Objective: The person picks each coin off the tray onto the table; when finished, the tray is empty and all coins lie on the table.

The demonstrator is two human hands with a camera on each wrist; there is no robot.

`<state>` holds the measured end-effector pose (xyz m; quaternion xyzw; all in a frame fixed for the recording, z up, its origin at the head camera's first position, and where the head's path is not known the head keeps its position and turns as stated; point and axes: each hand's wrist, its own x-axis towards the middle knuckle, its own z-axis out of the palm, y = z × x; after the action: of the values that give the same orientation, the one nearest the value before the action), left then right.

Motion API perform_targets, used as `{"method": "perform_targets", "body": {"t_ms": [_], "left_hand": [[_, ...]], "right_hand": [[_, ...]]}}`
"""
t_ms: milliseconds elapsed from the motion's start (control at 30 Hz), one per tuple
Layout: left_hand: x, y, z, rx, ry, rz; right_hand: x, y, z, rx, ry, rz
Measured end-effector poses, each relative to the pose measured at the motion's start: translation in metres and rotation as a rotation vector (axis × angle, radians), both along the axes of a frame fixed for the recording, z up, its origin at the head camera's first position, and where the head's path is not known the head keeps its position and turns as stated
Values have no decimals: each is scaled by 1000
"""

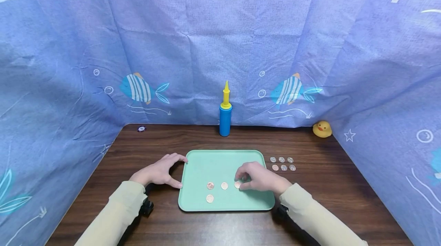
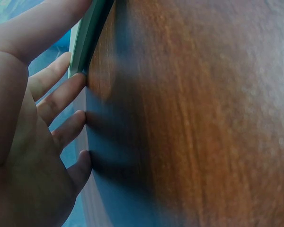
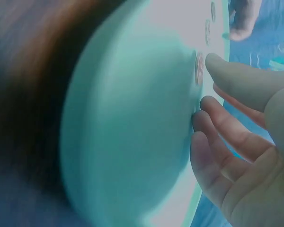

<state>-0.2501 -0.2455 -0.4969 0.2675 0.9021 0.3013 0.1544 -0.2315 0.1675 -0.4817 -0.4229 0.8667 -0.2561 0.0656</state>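
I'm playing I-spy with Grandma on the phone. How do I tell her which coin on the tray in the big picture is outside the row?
On the table lies a green tray. Three coins on it make a row, the rightmost by the right hand. Your coin lies just below the leftmost, the tray's only one outside that row.

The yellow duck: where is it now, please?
In the head view, the yellow duck sits at the far right corner of the table, beyond the coins beside the tray.
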Motion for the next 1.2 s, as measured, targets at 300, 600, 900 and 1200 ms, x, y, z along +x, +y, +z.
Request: {"method": "perform_targets", "body": {"t_ms": [300,600,900,1200], "left_hand": [[-2,0,1,-1,9,-2],[-1,1,3,-12,16,-2],[4,2,4,-21,12,6],[4,1,0,-22,27,2]], "right_hand": [[1,-14,-1,32,13,19],[4,-17,2,43,9,-10],[9,-21,3,67,1,-21],[12,-23,2,98,7,-31]]}}
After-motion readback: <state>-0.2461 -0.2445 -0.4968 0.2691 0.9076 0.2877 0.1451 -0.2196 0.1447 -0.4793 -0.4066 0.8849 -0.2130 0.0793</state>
